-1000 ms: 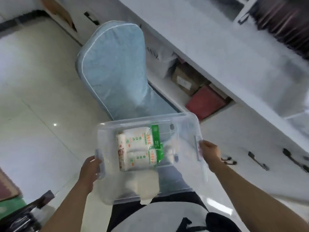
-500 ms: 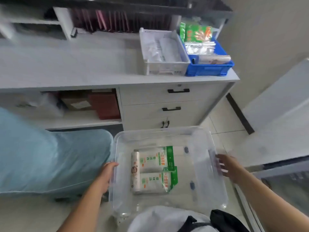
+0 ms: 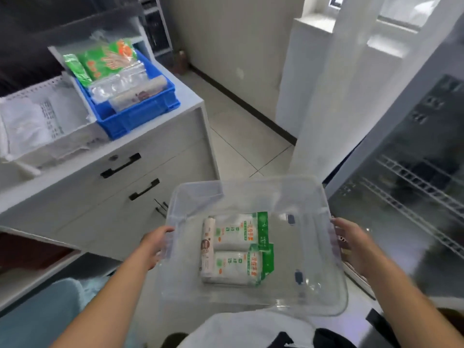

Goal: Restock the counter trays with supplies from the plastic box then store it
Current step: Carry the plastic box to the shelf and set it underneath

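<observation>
**Clear box held at waist, trays on the tabletop at upper left**

I hold the clear plastic box [image 3: 253, 247] in front of me, lower centre of the frame, one hand at each side. My left hand [image 3: 154, 243] grips the left rim, fingers curled around the edge near the handle. My right hand [image 3: 350, 241] holds the right rim; fingers wrap the edge, seen partly through the clear wall. Both hands are closed on the box.

Inside the box, on its floor: two white packs with green ends [image 3: 239, 248], lying flat, one just below the other in the frame and touching. A narrow white roll with a brown label [image 3: 208, 247] lies along their left side. The rest of the box floor shows only small dark fittings on the right wall.

Upper left of the frame: the white tabletop [image 3: 187, 95] above a drawer unit with black handles [image 3: 120, 165]. On it, a blue tray [image 3: 140, 114] holding green-and-orange packets [image 3: 105, 59] at the far end and clear wrapped packs nearer me. Touching its left side, a white perforated tray [image 3: 54, 136] with white bagged items inside.

Right of the frame: a glass-fronted cabinet [image 3: 406, 197] with wire shelves. Tiled floor [image 3: 241, 131] between it and the drawer unit.
</observation>
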{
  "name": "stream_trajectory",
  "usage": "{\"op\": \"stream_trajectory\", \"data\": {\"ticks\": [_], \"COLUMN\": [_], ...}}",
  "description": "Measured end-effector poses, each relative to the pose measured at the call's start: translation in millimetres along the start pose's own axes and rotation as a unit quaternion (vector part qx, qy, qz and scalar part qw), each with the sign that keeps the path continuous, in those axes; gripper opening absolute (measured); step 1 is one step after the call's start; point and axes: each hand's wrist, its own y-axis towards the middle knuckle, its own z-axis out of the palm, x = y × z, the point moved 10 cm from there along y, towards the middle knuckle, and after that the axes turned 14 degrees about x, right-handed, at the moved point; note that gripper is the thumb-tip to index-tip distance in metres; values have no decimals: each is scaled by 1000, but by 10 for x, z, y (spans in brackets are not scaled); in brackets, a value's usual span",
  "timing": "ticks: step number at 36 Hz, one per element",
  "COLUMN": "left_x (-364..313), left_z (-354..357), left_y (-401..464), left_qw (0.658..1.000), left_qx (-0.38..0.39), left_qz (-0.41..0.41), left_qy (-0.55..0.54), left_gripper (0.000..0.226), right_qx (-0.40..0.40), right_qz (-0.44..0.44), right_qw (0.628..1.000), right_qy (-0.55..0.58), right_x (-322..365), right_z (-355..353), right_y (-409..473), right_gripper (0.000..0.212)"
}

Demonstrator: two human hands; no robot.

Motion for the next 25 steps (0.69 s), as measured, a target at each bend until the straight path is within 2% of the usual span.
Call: {"op": "stream_trajectory", "data": {"ticks": [2,6,10,14,19,25], "left_x": [-250,-903,-1567,-2333,-3407,-4860], "left_z": [164,472,730,1058,1548,2066], "left_y": [91,152,395,716,1279,1627], "left_qw": [999,994,983,973,941,917], "left_qx": [7,16,37,53,107,133], "left_qz": [6,29,24,20,12,88], "left_qy": [33,103,180,222,322,366], "left_gripper": [33,12,32,37,48,54], "right_qx": [-5,-11,-28,-61,-103,-167], "right_qz": [1,-15,-10,-14,4,-11], "right_qw": [1000,999,996,990,984,965], "right_qy": [13,50,89,125,143,203], "right_x": [65,225,378,661,1029,1788], "right_z": [-149,-311,-423,-451,-303,-131], "right_y": [-5,36,154,345,646,937], "right_gripper": [40,22,17,20,22,8]}}
